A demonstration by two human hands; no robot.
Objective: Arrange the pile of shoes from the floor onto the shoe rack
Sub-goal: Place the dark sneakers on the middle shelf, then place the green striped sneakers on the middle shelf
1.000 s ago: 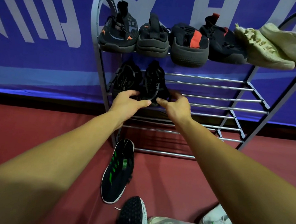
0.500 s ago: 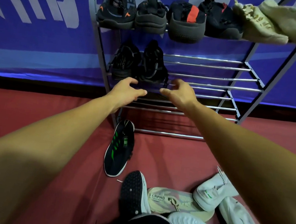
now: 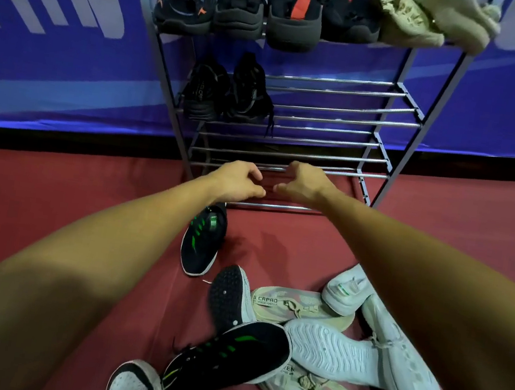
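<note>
A metal shoe rack (image 3: 342, 116) stands against the blue wall. Its top shelf holds several dark shoes and a beige pair (image 3: 429, 21). Two black shoes (image 3: 227, 92) sit at the left of the middle shelf. My left hand (image 3: 240, 181) and my right hand (image 3: 303, 183) hover side by side in front of the lowest bars, fingers loosely curled, holding nothing. On the red floor below lies a black shoe with green stripes (image 3: 202, 241). Nearer to me is a pile with another black-and-green shoe (image 3: 227, 364), white shoes (image 3: 392, 353) and beige shoes (image 3: 294, 306).
A blue banner with pale lettering (image 3: 57, 37) covers the wall behind the rack. The middle shelf right of the black pair and the lower bars carry nothing. Red floor (image 3: 52, 200) stretches to the left. A black-and-white shoe (image 3: 134, 388) lies at the bottom edge.
Both hands have let go of the black pair on the middle shelf and drawn back and down to the lowest bars. My view has tilted down, showing more of the floor pile.
</note>
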